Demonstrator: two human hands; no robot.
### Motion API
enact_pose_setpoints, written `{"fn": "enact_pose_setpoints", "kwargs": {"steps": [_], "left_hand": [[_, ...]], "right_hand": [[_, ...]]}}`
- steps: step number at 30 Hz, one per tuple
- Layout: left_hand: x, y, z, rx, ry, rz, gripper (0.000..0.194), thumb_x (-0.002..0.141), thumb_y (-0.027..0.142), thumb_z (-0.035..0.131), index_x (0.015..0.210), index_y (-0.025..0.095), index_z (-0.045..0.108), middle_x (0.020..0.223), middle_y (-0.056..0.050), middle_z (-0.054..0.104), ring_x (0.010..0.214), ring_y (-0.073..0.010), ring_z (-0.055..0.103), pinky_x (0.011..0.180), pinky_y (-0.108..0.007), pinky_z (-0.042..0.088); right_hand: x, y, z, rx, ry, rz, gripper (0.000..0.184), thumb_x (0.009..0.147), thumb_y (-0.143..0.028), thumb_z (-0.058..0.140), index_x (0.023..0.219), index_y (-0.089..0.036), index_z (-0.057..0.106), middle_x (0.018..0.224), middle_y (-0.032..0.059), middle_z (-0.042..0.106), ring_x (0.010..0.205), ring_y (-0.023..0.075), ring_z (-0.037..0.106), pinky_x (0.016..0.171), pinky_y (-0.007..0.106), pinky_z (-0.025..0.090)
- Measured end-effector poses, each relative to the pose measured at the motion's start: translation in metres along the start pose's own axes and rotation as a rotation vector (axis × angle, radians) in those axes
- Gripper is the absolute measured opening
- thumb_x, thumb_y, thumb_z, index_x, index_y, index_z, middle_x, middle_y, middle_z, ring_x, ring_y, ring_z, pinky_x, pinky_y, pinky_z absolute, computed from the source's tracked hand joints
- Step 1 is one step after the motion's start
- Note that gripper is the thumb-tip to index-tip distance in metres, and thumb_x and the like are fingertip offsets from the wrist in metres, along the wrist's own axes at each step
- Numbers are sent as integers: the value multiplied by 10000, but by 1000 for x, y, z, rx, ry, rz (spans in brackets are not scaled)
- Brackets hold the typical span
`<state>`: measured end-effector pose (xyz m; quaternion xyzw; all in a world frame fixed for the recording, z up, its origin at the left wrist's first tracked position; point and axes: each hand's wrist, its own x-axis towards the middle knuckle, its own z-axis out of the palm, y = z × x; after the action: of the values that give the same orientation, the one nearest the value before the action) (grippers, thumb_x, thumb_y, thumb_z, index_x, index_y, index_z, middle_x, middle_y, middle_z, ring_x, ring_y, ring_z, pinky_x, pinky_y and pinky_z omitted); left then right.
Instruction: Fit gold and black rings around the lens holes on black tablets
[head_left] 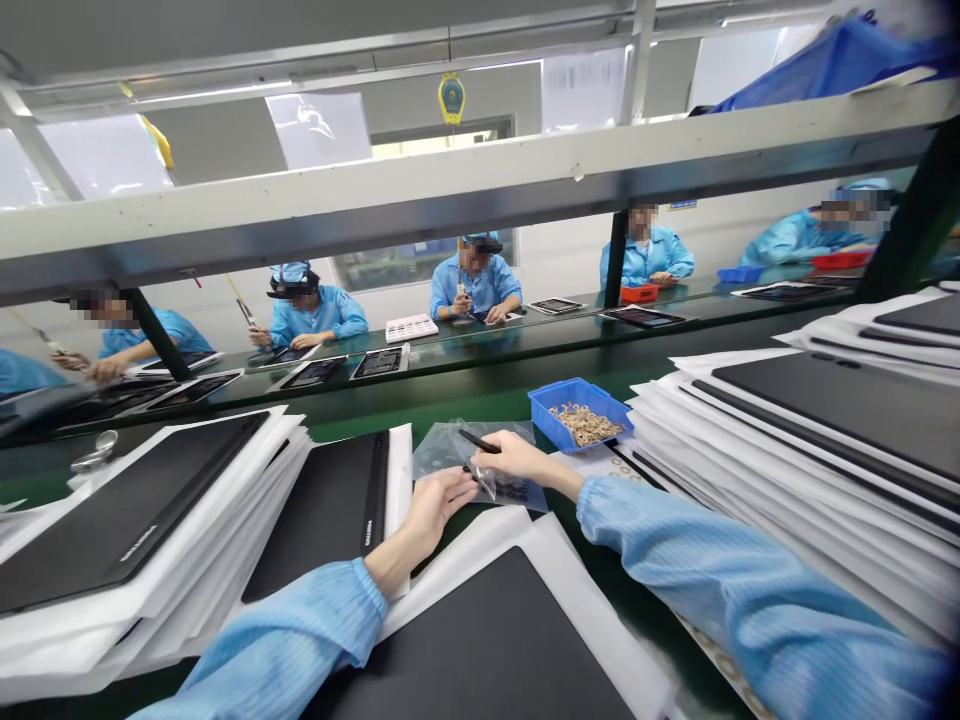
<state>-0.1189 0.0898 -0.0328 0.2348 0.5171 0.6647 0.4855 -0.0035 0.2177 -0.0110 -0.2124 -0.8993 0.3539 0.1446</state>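
Head view: right hand (521,458) gripping a black pen-like tool (478,441), left hand (424,515) half-curled at the clear plastic bag (442,445), its grip I can't confirm. I judge it mid-handling: small black parts (517,488) in the bag, black panel (495,640) at 6 o'clock from the hands, blue bin (546,425) of tan rings (585,425) at 2; overall progress unclear.

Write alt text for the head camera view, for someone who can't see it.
Two bare hands, the left and the right holding a black pen-like tool, work at a clear plastic bag on a green bench. A blue bin of small tan parts and paper-interleaved stacks of dark panels surround them; blue-clad workers sit across.
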Motion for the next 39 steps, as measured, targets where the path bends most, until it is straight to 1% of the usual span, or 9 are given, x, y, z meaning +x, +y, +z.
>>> {"fn": "enact_pose_setpoints", "kwargs": {"steps": [4,7,9,11,16,21,31,36,39], "left_hand": [[3,-5,-2,22,45,19,262,907,287,557,1109,121,559,1077,-84,589,905,-186,607,770,-365,524],[2,-5,-2,49,43,36,256,907,286,557,1102,121,561,1071,-82,591,896,-182,607,766,-361,524],[2,-5,-2,69,34,44,251,909,289,554,1098,124,563,1066,-79,593,891,-180,607,763,-360,525],[2,-5,-2,87,18,54,245,911,290,551,1094,128,565,1063,-76,594,886,-177,607,761,-358,525],[-1,-6,-1,115,-49,92,245,908,291,556,1085,123,569,1051,-74,598,879,-176,610,754,-356,526],[-3,-8,-1,137,-87,134,225,908,286,555,1064,124,576,1035,-66,604,872,-173,612,754,-355,526],[2,-14,-3,184,-64,168,222,908,286,556,1060,125,577,1022,-62,607,857,-168,613,744,-350,528],[2,-16,-4,196,-54,178,221,906,282,558,1062,126,577,1031,-62,603,870,-173,610,754,-357,526],[1,-17,-3,197,-49,177,213,906,280,559,1050,124,580,1012,-58,607,850,-166,612,739,-346,528]], "right_hand": [[-1,5,5,-106,148,62,292,897,-303,551,1138,-140,561,1118,77,593,943,197,606,794,393,519],[-3,0,12,-139,206,-3,300,896,-294,552,1158,-148,551,1166,87,572,996,209,587,834,419,502],[-4,-6,16,-131,189,-66,260,896,-291,553,1105,-140,578,1117,76,596,969,198,597,824,405,506],[-4,-9,18,-103,154,-102,221,903,-298,544,1029,-127,602,1000,52,630,865,168,622,758,358,527],[-6,-8,20,-36,109,-87,216,919,-310,519,957,-114,601,800,7,627,616,95,599,562,243,518],[-6,-7,21,-29,88,-85,213,915,-310,525,911,-113,607,752,-7,620,583,88,589,546,234,512],[-6,-12,23,-89,74,-65,246,909,-327,534,812,-115,611,683,-24,609,553,80,572,560,238,503],[-9,-15,24,-76,84,-37,278,900,-319,546,713,-118,592,583,-51,557,518,80,551,559,239,490],[-8,-12,23,-35,66,-15,258,902,-318,543,758,-114,604,630,-38,585,555,89,575,584,252,502]]}}
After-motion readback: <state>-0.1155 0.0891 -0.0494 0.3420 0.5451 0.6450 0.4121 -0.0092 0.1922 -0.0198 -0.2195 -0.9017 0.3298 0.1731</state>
